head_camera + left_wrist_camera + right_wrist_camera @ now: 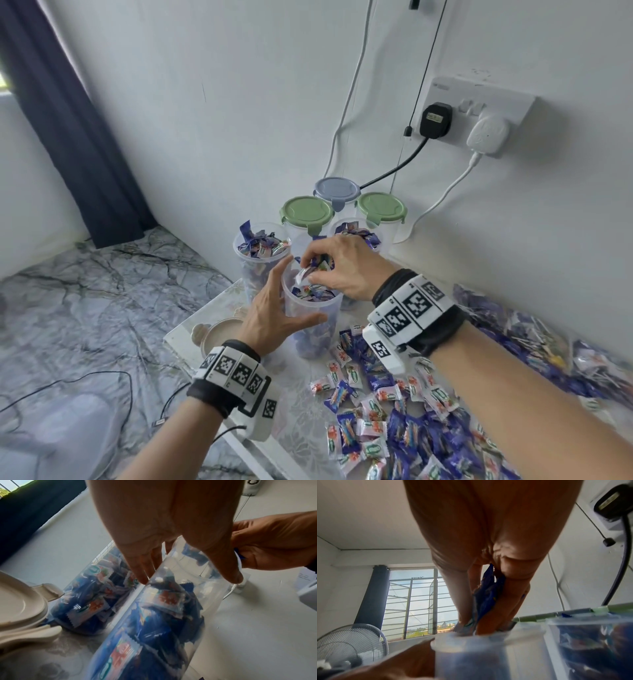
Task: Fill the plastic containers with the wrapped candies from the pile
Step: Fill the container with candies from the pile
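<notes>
A clear plastic container (313,329), partly filled with candies, stands on the small table (185,342). My left hand (284,301) grips its side, thumb in front and fingers behind. My right hand (310,274) pinches several wrapped candies (318,265) just over the container's mouth. In the left wrist view my left hand (188,555) wraps the container (163,615). The right wrist view shows my right hand (481,615) with blue wrappers (488,595) between its fingers, fingertips at the rim. The candy pile (394,411) lies to the lower right.
Two open containers heaped with candies (260,253) (359,236) stand behind. Three lidded ones sit by the wall, with two green lids (306,212) (380,207) and one grey lid (335,190). A beige lid (219,334) lies left. Cables and a wall socket (479,113) are on the right.
</notes>
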Motion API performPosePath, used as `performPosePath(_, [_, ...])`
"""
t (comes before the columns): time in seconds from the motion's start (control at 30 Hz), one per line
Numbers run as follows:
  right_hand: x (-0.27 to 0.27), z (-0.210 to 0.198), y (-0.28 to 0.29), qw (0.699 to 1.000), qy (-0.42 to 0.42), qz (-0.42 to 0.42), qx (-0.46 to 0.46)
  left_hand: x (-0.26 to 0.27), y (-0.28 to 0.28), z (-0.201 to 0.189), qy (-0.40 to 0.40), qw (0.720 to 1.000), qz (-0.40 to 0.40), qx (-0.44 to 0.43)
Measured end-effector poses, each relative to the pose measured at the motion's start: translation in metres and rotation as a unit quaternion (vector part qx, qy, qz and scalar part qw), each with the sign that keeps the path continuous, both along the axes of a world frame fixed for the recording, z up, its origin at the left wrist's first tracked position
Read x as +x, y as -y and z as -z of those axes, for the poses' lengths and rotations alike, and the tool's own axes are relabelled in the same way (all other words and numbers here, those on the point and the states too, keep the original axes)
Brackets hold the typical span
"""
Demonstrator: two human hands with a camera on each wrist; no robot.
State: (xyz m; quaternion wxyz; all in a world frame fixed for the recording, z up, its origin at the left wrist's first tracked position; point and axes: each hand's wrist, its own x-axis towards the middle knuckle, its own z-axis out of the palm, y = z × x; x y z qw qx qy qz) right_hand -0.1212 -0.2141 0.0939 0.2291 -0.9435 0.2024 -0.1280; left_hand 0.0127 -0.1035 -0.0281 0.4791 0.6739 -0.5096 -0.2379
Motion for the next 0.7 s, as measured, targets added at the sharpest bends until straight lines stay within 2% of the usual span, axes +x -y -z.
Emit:
performPosePath(0.23, [0.01,0.014,-0.006,0.997,-0.073,-0.011,0.03,0.0,0.0,0.0,-0.028,0.999,0.011,-0.012])
performPosePath(0.53, [0.006,0.014,-0.008,0.998,-0.046,0.001,0.044,-0.001,-0.001,0.001,-0.017,1.0,0.01,-0.017])
performPosePath(0.7, [-0.003,0.015,-0.007,1.0,-0.012,0.015,0.015,-0.005,-0.001,-0.003,-0.003,1.0,0.006,-0.011])
